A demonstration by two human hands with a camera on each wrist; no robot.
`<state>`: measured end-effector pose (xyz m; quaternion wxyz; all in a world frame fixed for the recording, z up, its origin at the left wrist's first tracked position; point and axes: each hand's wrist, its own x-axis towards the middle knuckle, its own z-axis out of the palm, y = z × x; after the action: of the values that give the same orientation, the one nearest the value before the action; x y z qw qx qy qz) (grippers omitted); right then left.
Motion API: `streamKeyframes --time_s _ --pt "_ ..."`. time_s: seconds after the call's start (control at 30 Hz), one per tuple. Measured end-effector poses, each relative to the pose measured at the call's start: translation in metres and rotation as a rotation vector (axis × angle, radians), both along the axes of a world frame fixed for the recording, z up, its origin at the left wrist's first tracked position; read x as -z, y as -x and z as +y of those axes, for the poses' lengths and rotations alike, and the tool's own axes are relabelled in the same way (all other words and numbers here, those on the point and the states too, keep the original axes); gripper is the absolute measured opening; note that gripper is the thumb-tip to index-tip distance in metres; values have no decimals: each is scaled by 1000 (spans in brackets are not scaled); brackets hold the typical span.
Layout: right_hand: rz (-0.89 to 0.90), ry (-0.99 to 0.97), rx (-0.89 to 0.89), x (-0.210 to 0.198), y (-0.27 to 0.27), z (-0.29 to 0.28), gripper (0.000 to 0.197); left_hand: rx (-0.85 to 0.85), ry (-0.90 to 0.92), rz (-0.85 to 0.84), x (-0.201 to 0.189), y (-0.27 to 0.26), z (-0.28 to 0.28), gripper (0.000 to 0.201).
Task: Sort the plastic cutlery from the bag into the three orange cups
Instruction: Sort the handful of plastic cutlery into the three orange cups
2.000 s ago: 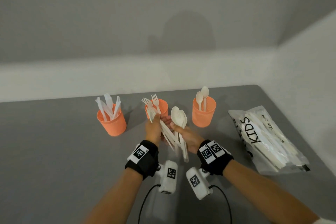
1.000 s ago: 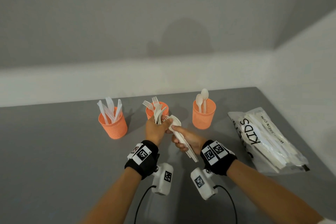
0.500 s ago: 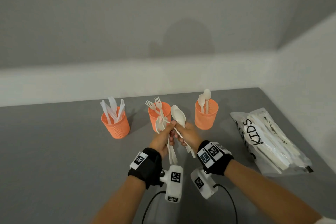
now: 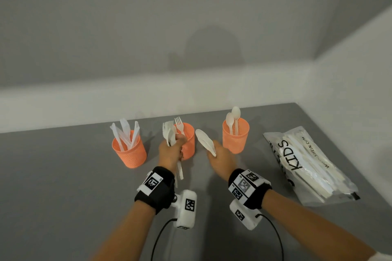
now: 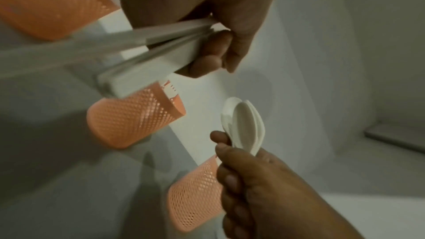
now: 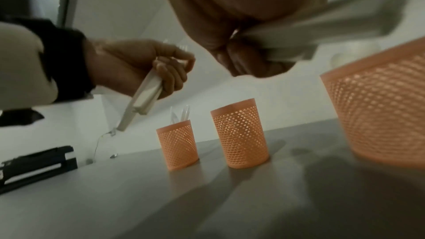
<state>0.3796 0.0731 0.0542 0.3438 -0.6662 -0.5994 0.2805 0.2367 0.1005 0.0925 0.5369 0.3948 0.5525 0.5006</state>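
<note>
My left hand [image 4: 172, 148] grips a bunch of white plastic forks [image 4: 168, 134] upright, just in front of the middle orange cup [image 4: 188, 140], which holds forks. My right hand [image 4: 216, 152] grips a stack of white spoons [image 4: 204, 141], bowls tilted up and left, between the middle cup and the right orange cup [image 4: 235, 137], which holds two spoons. The left orange cup [image 4: 129, 152] holds several knives. In the left wrist view the fork handles [image 5: 161, 52] stick out of my fist. The spoon handles [image 6: 322, 24] show blurred in the right wrist view.
The clear bag [image 4: 307, 163] marked KIDS, with more white cutlery inside, lies on the grey table [image 4: 63, 176] to the right of the cups. A white wall runs behind the cups and along the table's right side. Black gear [image 6: 36, 164] sits at the table's far left.
My hands were together over one mixed bundle. They have pulled apart: the left went left with the forks, the right went right with the spoons.
</note>
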Motion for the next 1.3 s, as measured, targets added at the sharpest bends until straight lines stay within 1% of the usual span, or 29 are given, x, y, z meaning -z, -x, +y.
streamKeyframes --time_s 0.07,0.13,0.2,0.27,0.4,0.5,0.57,0.7,0.77,0.8,0.83,0.87,0.93,1.03,1.13,1.2,1.3 --pt "-140 -39 38 -1 -1 2 22 52 4 51 -7 -7 -3 27" --pt "-242 -54 47 -5 2 3 24 85 18 80 -9 -16 -8 32" --pt "-276 -57 37 -7 5 4 25 90 24 95 -6 -25 -13 24" --pt "-254 -47 27 -6 6 4 25 74 50 99 -1 -31 -15 15" --pt "-137 -71 5 -2 6 3 25 46 101 113 9 -34 -9 15" --pt "-50 -90 -8 2 5 3 22 65 128 93 12 -37 -5 10" --pt "1 -92 -10 2 5 2 20 75 144 21 12 -38 -2 7" --pt "144 -15 -15 -1 2 0 27 49 210 -228 15 -37 6 15" --pt "196 27 19 -1 2 -1 20 18 237 -318 16 -38 6 18" --pt "211 24 44 -2 3 -1 14 17 237 -329 16 -39 6 19" --pt "207 2 72 -1 3 -1 13 30 230 -327 16 -40 5 18" --pt "175 -37 96 -1 3 -1 15 49 221 -313 18 -42 4 17" --pt "66 -103 122 -1 2 -1 21 69 219 -281 20 -45 1 15" --pt "-61 -152 88 -5 1 -4 30 74 220 -289 22 -52 -3 21" --pt "-167 -174 40 -10 0 -6 31 44 191 -318 18 -58 -4 17" --pt "-145 -182 40 -11 -1 -7 29 26 191 -313 17 -60 -3 15" --pt "9 -141 39 -10 -3 -5 24 -19 216 -295 17 -60 0 16"
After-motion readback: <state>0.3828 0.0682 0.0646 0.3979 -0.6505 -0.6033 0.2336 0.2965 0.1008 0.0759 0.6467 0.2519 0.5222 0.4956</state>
